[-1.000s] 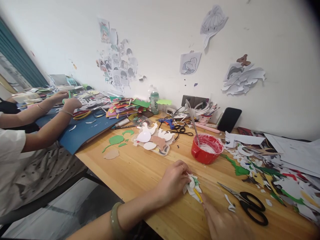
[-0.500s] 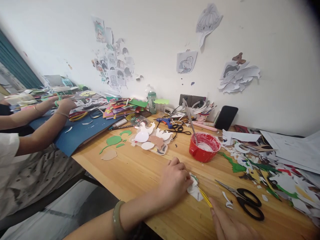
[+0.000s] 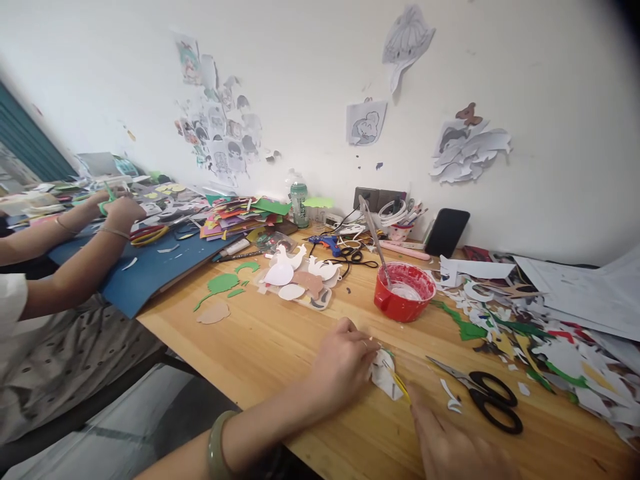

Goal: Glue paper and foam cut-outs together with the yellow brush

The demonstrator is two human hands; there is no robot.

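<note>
My left hand [image 3: 343, 363] rests on the wooden table [image 3: 280, 347] with its fingers pinched on a small white and green paper cut-out [image 3: 384, 375]. My right hand [image 3: 453, 443], blurred at the bottom edge, holds a thin yellow stick [image 3: 401, 387] whose tip touches the cut-out. A green bangle [image 3: 216, 448] sits on my left wrist.
A red bowl [image 3: 404, 300] of white paste with a tool in it stands just beyond. Black scissors [image 3: 483, 393] lie to the right, among paper scraps [image 3: 540, 347]. White paper shapes [image 3: 300, 280], coloured sheets [image 3: 240, 215] and a bottle [image 3: 299, 204] lie further back. At the left another person's hands [image 3: 117, 212] work on blue card [image 3: 150, 267].
The yellow stick and my right hand slid slightly over the cut-out. My left hand stays pinched on it. The view shifted a little to the right.
</note>
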